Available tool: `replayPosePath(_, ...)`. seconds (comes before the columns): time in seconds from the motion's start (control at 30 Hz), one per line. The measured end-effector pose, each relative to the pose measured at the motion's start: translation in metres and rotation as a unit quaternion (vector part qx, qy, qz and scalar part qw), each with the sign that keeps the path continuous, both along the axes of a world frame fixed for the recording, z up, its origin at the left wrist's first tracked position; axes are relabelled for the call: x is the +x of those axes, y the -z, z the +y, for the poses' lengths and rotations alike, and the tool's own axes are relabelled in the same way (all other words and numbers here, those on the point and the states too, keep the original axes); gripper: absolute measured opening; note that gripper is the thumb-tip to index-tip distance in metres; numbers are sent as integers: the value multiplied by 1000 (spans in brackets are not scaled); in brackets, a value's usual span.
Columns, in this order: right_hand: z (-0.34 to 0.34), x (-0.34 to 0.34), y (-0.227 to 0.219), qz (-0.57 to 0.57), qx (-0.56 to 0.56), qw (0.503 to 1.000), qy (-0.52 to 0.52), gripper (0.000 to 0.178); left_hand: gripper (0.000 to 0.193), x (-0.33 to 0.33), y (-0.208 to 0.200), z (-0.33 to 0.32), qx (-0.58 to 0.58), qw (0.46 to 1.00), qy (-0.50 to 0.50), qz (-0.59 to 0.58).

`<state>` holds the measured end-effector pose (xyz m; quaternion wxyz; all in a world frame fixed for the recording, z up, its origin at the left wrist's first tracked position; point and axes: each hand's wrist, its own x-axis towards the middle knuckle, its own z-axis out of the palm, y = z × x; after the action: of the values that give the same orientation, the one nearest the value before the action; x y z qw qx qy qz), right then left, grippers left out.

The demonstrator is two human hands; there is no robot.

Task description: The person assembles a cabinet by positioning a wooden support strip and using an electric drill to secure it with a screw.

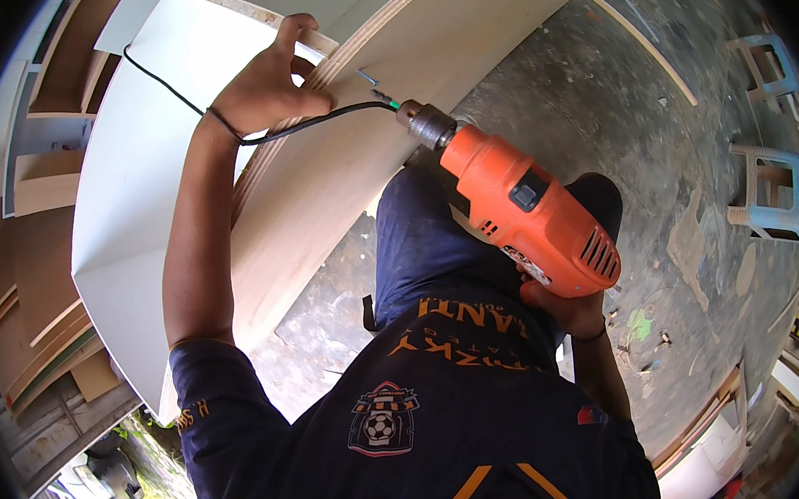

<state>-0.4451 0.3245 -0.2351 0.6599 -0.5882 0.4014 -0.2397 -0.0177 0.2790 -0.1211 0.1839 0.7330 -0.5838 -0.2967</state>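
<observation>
My right hand [568, 307] is wrapped around the handle of an orange power drill [529, 204], mostly hidden beneath its body. The metal chuck [427, 125] points up and left, with a bit [385, 97] close to a screw [367, 77] that sticks out of a pale plywood panel [321, 209]. Whether bit and screw touch, I cannot tell. My left hand [260, 91] grips the layered edge of that panel, its thumb toward the screw side and its fingers curled over the far side. A thin black cord [314, 120] crosses my left wrist and reaches the bit.
A white-faced board [142, 195] joins the plywood on the left. Wooden boards and shelves [47, 296] stand beyond it. On the grey floor [584, 94] lies a thin wood strip [642, 46]. Two blue stools [775, 192] stand at the right.
</observation>
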Motion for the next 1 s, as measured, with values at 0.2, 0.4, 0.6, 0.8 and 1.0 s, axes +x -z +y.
replayPosePath(0.2, -4, 3, 2, -20, 27, 999, 11, 47, 86, 4, 2, 1, -6, 1000, 6, 2)
replayPosePath(0.4, -1, 2, 3, -2, 10, 1000, 4, 46, 85, 5, 3, 0, -9, 1000, 13, 5)
replayPosePath(0.6, -3, 4, 2, -19, 17, 1000, 14, 46, 83, 3, 1, 1, -16, 1000, 16, -12)
replayPosePath(0.8, -3, 5, 7, -17, -9, 1000, 14, 46, 83, 4, 2, 1, -13, 1000, 11, 1)
replayPosePath(1.0, -6, 8, 3, 7, -86, 996, -12, 41, 81, 2, 0, 1, -5, 1000, 1, 8)
